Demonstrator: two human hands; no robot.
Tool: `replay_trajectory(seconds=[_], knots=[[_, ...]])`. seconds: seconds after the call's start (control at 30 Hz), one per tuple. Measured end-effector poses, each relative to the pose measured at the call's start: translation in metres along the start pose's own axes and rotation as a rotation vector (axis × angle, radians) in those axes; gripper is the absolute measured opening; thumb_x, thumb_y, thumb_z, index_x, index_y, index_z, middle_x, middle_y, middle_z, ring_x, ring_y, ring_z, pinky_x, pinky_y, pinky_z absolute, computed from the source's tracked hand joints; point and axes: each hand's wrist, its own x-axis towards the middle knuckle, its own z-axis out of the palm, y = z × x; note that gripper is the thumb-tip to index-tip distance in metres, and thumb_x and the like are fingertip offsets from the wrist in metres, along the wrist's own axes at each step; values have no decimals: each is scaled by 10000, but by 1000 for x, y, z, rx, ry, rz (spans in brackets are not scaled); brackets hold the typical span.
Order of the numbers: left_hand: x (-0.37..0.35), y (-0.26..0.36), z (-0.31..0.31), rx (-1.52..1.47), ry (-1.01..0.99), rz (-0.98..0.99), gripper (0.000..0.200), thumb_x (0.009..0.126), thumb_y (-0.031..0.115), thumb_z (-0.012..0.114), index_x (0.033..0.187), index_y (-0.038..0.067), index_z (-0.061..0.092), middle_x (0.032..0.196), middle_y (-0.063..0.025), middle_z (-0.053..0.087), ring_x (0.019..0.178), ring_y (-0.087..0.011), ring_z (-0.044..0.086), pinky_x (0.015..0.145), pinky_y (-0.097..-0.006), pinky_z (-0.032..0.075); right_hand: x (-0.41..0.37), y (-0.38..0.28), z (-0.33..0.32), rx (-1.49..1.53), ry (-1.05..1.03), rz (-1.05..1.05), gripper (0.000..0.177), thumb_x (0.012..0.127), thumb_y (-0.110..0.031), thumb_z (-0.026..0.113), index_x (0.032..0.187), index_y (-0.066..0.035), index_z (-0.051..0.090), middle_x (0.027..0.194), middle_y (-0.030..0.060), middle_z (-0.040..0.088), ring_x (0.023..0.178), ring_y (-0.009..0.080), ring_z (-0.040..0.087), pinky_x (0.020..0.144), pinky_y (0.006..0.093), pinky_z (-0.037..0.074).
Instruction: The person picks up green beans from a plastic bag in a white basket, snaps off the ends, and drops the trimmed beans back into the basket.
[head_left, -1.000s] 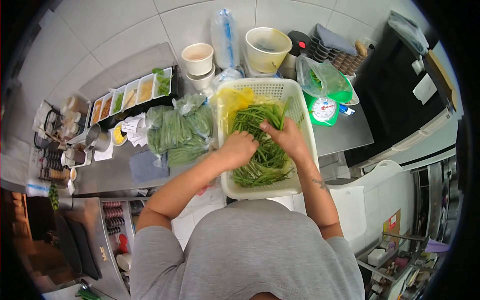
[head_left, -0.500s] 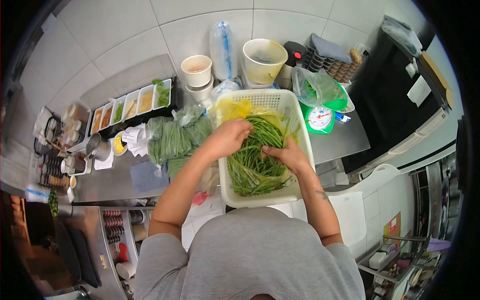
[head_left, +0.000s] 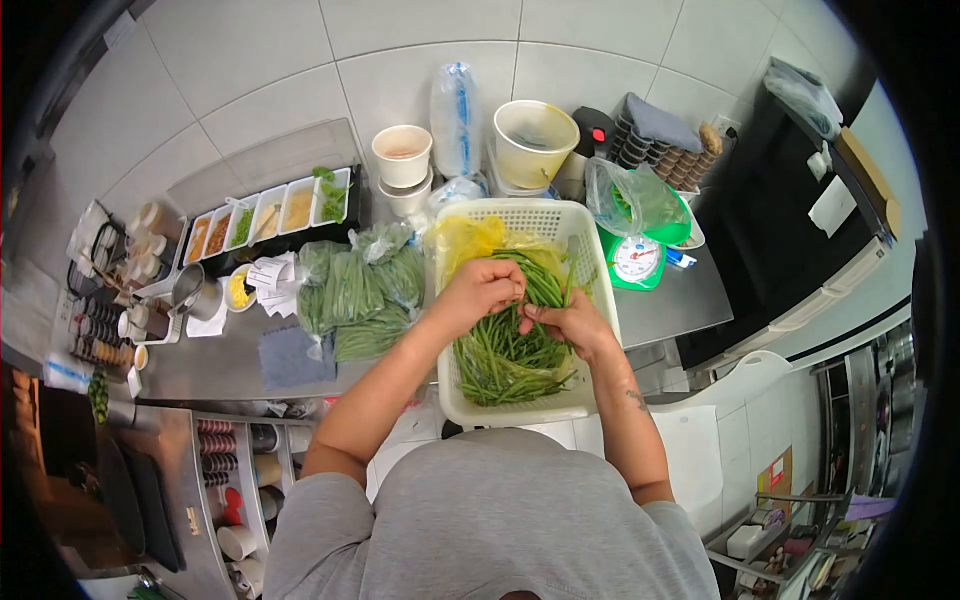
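Long green beans (head_left: 515, 350) lie in a loose heap inside a yellow-tinted plastic bag (head_left: 470, 235), which lines a white perforated basket (head_left: 610, 370). Over the upper left of the heap, my left hand (head_left: 487, 292) is closed, its fingertips pinched on bean strands. My right hand (head_left: 572, 322) is at the heap's right side, its thumb and fingers closed round several beans. The two hands are close together, with fingertips nearly meeting. Fingers hide part of what each hand grips.
Left of the basket lie clear bags of cut green beans (head_left: 355, 290) and a blue cloth (head_left: 297, 357). Garnish trays (head_left: 268, 215) and tubs (head_left: 402, 155) stand behind. A green dial scale (head_left: 636, 262) with a plastic bag on top is to the right, near a black fridge (head_left: 775, 220).
The view has tilted, so the basket and counter sit slightly lower in the picture. My left hand has moved right, closer to my right hand, still among the beans.
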Motion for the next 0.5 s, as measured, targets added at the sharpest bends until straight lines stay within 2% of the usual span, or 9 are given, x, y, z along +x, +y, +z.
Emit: replay_trajectory(seconds=[0.07,0.17,0.27,0.37,0.47,0.5], knots=[[-4,5,-3,-435,-180,-93,88,880,123,567,858,40,587,713,52,512,611,-58,454,534,-218,365,2,0,-1,25,12,-5,137,823,-110,649,938,-37,631,717,73,662,452,57,404,408,204,286],[-4,21,0,19,169,-50,110,899,151,566,872,45,573,705,50,504,592,-43,424,517,-205,347,8,4,-9,104,10,-9,117,831,-113,645,920,-38,629,706,75,657,452,64,414,407,205,293],[3,4,5,168,264,47,132,911,144,553,864,21,561,668,26,496,582,-62,425,530,-228,363,7,-2,-10,122,-24,-5,107,835,-112,640,912,-39,623,710,80,656,458,68,422,412,204,301],[10,-15,10,238,242,104,138,928,137,528,847,27,542,693,22,495,583,-63,431,525,-238,369,10,0,-6,127,-69,-36,119,841,-124,642,919,-40,611,724,77,648,475,73,434,425,205,311],[1,7,9,-405,-72,-107,142,956,148,495,883,33,535,719,34,501,611,-47,438,535,-195,361,14,3,-6,175,-44,-87,126,850,-124,636,931,-36,596,743,75,637,500,82,448,448,213,328],[-1,8,12,-387,-65,-136,148,954,159,502,891,31,538,730,29,512,611,-58,443,542,-199,368,19,5,-9,214,0,-86,120,853,-114,629,934,-34,592,747,79,634,511,87,453,458,216,335]])
